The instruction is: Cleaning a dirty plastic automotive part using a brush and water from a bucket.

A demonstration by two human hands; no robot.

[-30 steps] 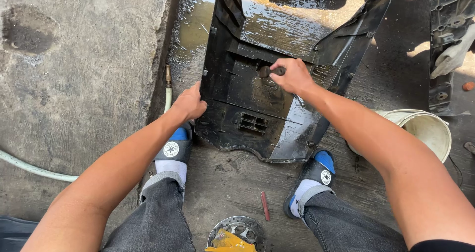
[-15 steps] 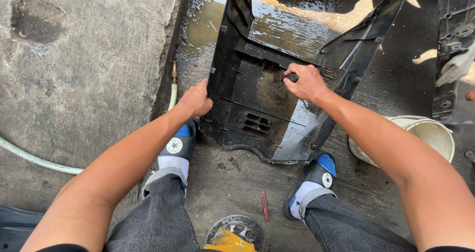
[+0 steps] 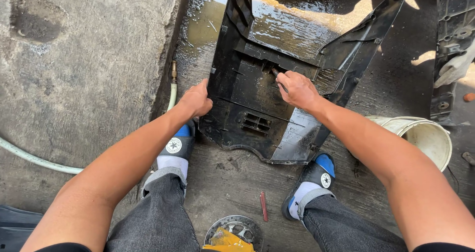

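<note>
On wet concrete floor [image 3: 222, 182], between both feet: black plastic panel [image 3: 257, 108] propped up | left hand [image 3: 196, 100] grips panel's left edge | right hand [image 3: 297, 89] clenched around small tool [image 3: 275, 73] at panel's centre

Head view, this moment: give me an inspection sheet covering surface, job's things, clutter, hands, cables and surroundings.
Surface: wet, dirty concrete floor; a puddle lies near the top edge.
Job's things: black plastic panel, wet and grimy, propped between the person's feet.
Clutter: white bucket on its side at right; red pen-like stick on the floor; metal disc at bottom.
Hands: left hand holds the panel's left edge; right hand presses a small dark tool into the panel's middle; the tool's kind cannot be told.
Cables: pale hose with a brass end, along the slab.
Surroundings: raised concrete slab at left; another black panel at right.
</note>
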